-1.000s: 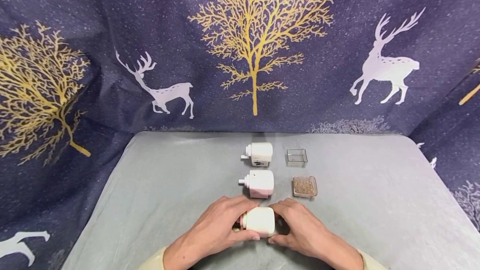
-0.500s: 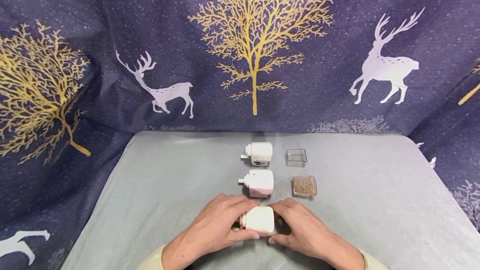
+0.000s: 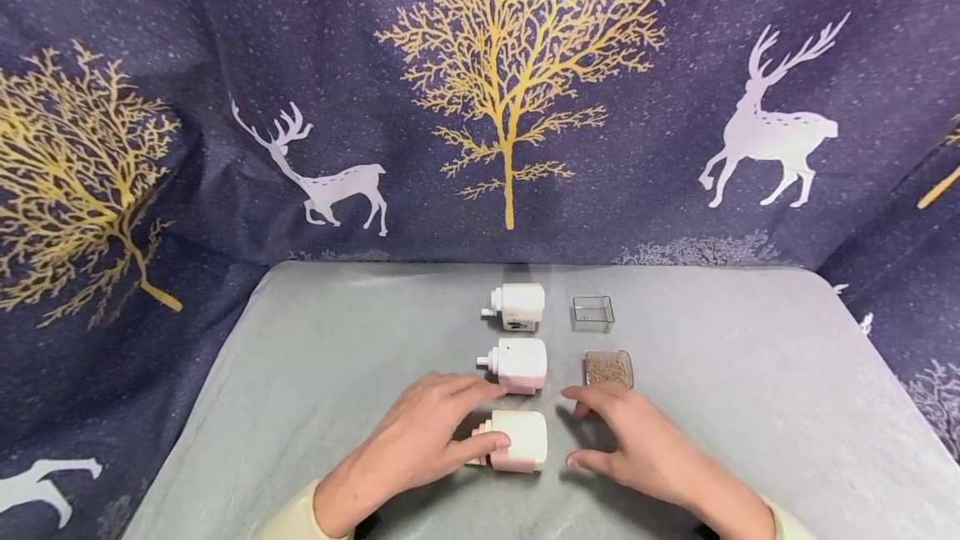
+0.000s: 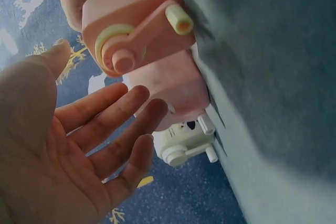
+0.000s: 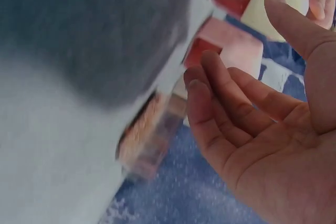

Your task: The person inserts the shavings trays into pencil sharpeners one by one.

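Observation:
Three crank pencil sharpeners stand in a column. The nearest one, cream and pink (image 3: 527, 440), has its crank (image 4: 149, 38) pointing left. Beside that crank is my left hand (image 3: 420, 432), fingers spread and apart from the sharpener in the left wrist view; its thumb overlaps the body in the head view. My right hand (image 3: 645, 448) hovers to the right, fingers loosely bent, holding nothing. In the right wrist view a red opening shows in the side of the middle, pink-white sharpener (image 5: 247, 45). The farthest sharpener (image 3: 522, 304) is white with a dark print.
Right of the sharpeners lie two see-through drawers. The nearer drawer (image 3: 628, 365) holds brown shavings and is partly behind my right hand; the farther drawer (image 3: 593, 323) is thin-walled and clear. A grey table (image 3: 337, 340) meets a dark patterned cloth (image 3: 442, 232) at the back.
Both hands have come off the nearest sharpener, the left moving left and the right moving right. That sharpener stays in about the same spot, more of it now visible.

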The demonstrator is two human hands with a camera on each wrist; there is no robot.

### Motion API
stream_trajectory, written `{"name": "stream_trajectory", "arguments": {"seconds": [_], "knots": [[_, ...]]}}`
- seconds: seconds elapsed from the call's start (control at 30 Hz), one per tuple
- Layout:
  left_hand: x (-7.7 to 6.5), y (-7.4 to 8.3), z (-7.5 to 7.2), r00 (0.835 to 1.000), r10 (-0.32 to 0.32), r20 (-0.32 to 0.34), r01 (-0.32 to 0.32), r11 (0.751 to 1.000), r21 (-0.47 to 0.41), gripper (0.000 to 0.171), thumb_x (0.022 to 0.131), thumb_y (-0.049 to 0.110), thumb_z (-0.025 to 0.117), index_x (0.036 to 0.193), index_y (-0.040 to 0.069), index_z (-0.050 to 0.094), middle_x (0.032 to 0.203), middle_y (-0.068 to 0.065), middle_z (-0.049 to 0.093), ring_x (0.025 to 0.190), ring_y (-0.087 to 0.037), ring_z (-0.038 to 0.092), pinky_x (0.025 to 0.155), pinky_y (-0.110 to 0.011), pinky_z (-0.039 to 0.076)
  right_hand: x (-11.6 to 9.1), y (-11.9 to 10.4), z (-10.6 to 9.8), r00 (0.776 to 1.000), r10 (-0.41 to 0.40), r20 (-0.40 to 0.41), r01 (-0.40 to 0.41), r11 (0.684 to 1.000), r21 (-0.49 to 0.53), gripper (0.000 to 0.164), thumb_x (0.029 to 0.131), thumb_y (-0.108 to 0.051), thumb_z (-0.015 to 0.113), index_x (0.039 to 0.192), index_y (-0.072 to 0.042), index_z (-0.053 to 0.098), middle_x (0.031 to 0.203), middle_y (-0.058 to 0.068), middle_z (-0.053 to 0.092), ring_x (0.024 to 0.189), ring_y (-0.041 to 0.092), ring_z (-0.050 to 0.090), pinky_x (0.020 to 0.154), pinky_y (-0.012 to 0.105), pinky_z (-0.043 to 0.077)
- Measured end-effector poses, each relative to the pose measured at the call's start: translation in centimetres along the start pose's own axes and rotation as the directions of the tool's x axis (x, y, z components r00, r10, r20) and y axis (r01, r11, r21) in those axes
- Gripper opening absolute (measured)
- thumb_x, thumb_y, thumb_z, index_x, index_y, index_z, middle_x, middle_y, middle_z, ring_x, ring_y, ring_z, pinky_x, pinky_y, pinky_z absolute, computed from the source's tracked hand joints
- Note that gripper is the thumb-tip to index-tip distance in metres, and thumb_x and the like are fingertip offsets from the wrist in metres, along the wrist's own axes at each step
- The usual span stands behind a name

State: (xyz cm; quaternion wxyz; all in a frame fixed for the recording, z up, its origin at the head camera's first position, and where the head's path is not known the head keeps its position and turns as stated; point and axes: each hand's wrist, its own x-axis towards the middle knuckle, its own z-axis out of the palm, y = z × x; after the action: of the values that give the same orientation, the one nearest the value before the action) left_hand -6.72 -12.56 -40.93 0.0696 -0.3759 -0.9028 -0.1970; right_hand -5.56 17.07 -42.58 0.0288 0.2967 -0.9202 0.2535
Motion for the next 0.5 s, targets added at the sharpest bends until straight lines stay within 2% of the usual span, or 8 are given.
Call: {"name": "stream_trajectory", "arguments": {"seconds": [0.13,0.27,0.5], "knots": [[0.1,-0.5,-0.4,1.000,-0.002,-0.020,0.002,1.000,-0.004,0.054,0.092,0.060,0.054,0.126,0.020,0.064,0.114,0.011,0.063,0.102,-0.009,0.060,0.090,-0.039,0.049,-0.2,0.9,-1.2,0.999,0.022,-0.023,-0.022,1.000,0.008,0.068,0.068,-0.044,0.084,0.123,-0.010,0.063,0.099,-0.009,0.066,0.096,0.008,0.060,0.087,0.037,0.052],[0.3,-1.1,-0.8,0.999,-0.014,-0.045,0.015,1.000,0.003,0.050,0.091,0.058,0.057,0.123,0.020,0.066,0.112,0.012,0.063,0.100,-0.008,0.061,0.088,-0.039,0.050,-0.3,1.9,-2.4,0.998,0.037,-0.054,-0.036,0.999,0.018,0.061,0.069,-0.039,0.085,0.119,-0.012,0.064,0.094,-0.010,0.066,0.086,0.007,0.062,0.077,0.033,0.055],[0.6,-2.2,-1.0,0.993,-0.067,-0.093,0.063,0.997,-0.043,0.044,0.088,0.057,0.062,0.112,0.021,0.070,0.103,0.014,0.065,0.087,-0.006,0.062,0.079,-0.036,0.052,-0.2,3.4,-4.3,0.993,0.081,-0.090,-0.080,0.997,0.007,0.067,0.069,-0.036,0.086,0.126,-0.010,0.061,0.089,-0.012,0.066,0.081,0.005,0.062,0.071,0.034,0.056]]}}
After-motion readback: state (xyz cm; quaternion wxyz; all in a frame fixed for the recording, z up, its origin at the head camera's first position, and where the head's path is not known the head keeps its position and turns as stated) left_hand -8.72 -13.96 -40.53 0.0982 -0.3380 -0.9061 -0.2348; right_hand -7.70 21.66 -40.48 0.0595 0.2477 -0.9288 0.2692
